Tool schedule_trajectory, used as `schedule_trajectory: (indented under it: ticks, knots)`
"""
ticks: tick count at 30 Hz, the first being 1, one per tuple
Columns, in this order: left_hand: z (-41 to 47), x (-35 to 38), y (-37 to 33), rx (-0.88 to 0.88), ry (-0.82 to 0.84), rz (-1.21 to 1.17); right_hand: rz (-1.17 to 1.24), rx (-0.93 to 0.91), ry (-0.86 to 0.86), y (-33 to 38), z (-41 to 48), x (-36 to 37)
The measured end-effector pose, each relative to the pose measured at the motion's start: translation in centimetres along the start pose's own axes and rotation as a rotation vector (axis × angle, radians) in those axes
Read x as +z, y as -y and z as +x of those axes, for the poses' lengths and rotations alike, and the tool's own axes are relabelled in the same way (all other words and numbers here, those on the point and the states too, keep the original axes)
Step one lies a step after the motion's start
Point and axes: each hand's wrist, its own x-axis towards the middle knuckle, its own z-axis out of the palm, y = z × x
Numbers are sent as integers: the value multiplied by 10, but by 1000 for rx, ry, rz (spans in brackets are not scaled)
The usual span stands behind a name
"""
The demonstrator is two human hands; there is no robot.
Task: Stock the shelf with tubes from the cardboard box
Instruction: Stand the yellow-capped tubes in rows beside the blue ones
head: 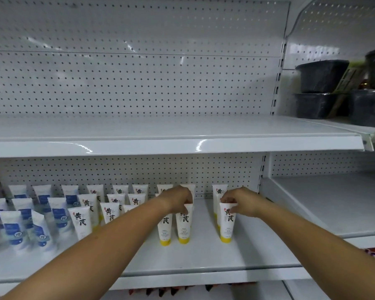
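White tubes with yellow caps and black characters stand cap-down in rows on the white lower shelf (204, 256). My left hand (180, 199) pinches the top edge of a yellow-capped tube (184, 226) in the front row; another tube (165, 229) stands close on its left. My right hand (239, 201) pinches the top of a separate tube (227, 226) further right, with more tubes behind it. The cardboard box is out of view.
White tubes with blue labels (15, 224) crowd the shelf's left end. Bare shelf surface lies in front of and right of the held tubes. The upper shelf (160, 135) holds nothing. Dark tubs (320, 76) stack at the upper right. Pegboard (139, 83) backs everything.
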Motion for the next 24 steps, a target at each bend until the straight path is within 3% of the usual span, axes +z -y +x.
schedule_trajectory:
  ticks: [24]
  knots:
    - [7,9,3,36,-50,-135,14,29,-20,-11,10,9]
